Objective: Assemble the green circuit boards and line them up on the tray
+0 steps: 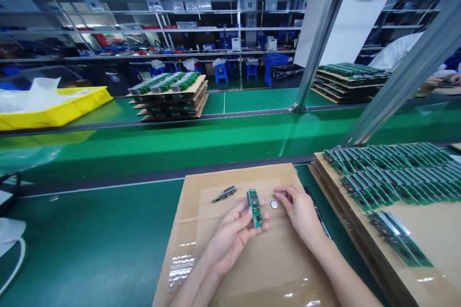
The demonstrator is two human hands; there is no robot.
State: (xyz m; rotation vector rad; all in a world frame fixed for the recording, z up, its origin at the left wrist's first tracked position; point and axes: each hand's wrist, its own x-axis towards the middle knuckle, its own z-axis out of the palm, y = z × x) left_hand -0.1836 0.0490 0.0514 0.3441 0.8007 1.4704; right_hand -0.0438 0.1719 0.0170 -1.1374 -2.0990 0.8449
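Observation:
My left hand (232,235) holds a small green circuit board (254,207) by its lower edge, upright above a brown cardboard sheet (252,268). My right hand (297,208) rests on the cardboard just right of it, fingertips touching or nearly touching a small silver coin cell (274,204). Another small circuit board (225,194) lies flat on the cardboard to the left of the held one.
Rows of green circuit boards (392,172) lie on stacked cardboard at my right. A black pen (319,211) sits beside the sheet. Beyond the green conveyor (180,144) are more board stacks (169,93), a yellow tray (54,108), and another person's sleeve (399,50) at far right.

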